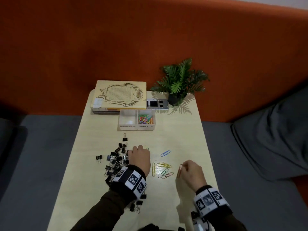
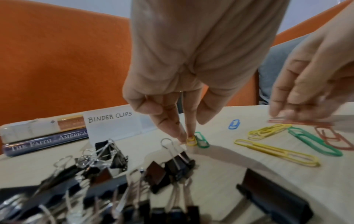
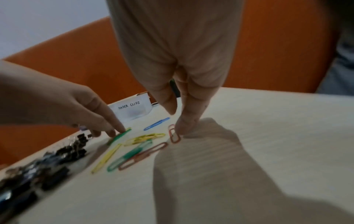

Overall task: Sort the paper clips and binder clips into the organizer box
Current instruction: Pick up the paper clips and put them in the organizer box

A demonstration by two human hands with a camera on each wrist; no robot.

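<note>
My left hand (image 2: pixel 191 75) pinching a yellow paper clip (image 2: pixel 191 141) only its wrist view is revealing, my right hand (image 3: pixel 184 75) pinching a red paper clip (image 3: pixel 174 134) off the table (image 1: pixel 183 139)

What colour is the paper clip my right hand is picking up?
Red; the right hand pinches the red paper clip, clearest in the right wrist view.

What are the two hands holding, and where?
The right hand pinches a red paper clip along its side. The left hand fingertips touch a yellow paper clip's end; a real grip isn't clear.
</note>
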